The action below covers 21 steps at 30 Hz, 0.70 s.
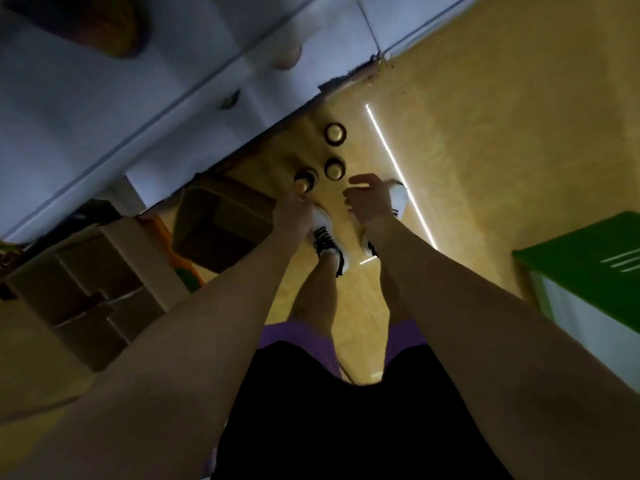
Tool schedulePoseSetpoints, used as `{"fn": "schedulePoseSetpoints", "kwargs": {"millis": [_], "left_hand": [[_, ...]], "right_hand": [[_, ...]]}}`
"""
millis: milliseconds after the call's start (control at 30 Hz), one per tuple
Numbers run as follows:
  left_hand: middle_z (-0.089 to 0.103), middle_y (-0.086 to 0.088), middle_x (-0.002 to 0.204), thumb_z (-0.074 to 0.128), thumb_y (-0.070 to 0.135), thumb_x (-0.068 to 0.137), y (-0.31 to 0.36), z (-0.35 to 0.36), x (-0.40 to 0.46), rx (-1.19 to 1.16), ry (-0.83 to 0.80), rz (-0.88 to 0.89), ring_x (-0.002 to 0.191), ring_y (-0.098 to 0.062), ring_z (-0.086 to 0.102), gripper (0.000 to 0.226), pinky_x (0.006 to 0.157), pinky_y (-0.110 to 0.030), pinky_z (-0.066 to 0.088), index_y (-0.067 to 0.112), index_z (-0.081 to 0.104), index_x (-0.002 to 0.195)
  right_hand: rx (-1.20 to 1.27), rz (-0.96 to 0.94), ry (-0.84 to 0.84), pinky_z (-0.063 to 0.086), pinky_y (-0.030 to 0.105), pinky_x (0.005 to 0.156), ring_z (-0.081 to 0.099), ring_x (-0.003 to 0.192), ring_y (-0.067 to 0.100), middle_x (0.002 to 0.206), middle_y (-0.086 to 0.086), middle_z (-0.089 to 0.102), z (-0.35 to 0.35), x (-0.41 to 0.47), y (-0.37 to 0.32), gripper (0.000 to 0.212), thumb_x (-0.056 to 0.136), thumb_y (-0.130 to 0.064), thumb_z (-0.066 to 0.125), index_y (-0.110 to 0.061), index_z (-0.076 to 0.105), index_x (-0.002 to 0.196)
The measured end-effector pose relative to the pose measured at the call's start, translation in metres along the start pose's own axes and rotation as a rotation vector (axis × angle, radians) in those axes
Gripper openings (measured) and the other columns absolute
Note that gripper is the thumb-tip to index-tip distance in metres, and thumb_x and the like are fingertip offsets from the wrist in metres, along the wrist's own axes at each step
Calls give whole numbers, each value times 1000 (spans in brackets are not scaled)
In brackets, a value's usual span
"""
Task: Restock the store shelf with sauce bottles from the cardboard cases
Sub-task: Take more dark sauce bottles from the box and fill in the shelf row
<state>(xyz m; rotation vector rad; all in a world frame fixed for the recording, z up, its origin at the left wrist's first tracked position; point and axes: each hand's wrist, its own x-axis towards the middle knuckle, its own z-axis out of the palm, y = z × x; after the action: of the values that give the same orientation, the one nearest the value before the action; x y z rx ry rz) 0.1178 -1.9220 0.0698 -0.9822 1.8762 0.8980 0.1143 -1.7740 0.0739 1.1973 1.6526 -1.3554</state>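
The whole view is soft with motion blur. The left hand (294,211) covers part of the nearest bottle (306,179), so whether its fingers grip the cap cannot be told. Bottle labels are hidden, since only the tops show. The cardboard case (221,223) has a dark inside, its contents unreadable. The shelf (104,98) and the green bin (588,268) are cut off by the picture's edges.

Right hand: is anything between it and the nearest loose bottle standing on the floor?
Nothing visible. The right hand, fingers loosely curled and holding nothing, hangs just right of the nearest bottle, with only bare floor between them. The left hand is at another bottle; blur hides the grip.
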Motion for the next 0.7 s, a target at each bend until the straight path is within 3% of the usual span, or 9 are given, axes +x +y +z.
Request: {"fn": "schedulePoseSetpoints", "kwargs": {"millis": [100, 200, 300, 433, 700], "left_hand": [[63, -11, 126, 53, 25, 101, -5, 13, 36, 30, -13, -23, 113, -30, 65, 37, 100, -48, 53, 20, 54, 138], [63, -12, 128, 53, 27, 102, -14, 26, 71, 112, 30, 44, 116, -29, 62, 39, 102, -41, 51, 12, 54, 138], [61, -13, 130, 52, 32, 103, -28, 39, 107, 337, 67, 156, 118, -30, 59, 40, 84, -32, 44, 8, 53, 135], [54, -12, 136, 61, 31, 98, -40, 56, 149, 417, 73, 198, 120, -29, 57, 52, 81, -31, 42, 14, 42, 143], [41, -16, 140, 63, 24, 96, -54, 76, 200, 689, 166, 223, 114, -34, 56, 56, 76, -36, 45, 23, 42, 148]], "right_hand": [[-34, -19, -20, 57, 41, 69, 67, 81, 33, 99, 20, 72, 16, 47, 26, 22, 80, -14, 69, -26, 62, 98], [-76, -31, -37, 50, 34, 61, 65, 78, 29, 91, 16, 68, 28, 76, 39, 31, 86, -9, 69, -21, 58, 113], [-179, -94, -29, 55, 39, 72, 64, 93, 31, 109, 14, 63, 40, 107, 54, 46, 90, -16, 68, -21, 50, 132], [-234, -160, -12, 41, 24, 63, 53, 95, 22, 116, 9, 52, 54, 146, 63, 59, 94, -19, 66, -23, 40, 147], [-327, -194, -66, 48, 41, 75, 62, 107, 35, 123, 17, 63, 91, 196, 70, 63, 97, -6, 58, -14, 30, 153]]}}
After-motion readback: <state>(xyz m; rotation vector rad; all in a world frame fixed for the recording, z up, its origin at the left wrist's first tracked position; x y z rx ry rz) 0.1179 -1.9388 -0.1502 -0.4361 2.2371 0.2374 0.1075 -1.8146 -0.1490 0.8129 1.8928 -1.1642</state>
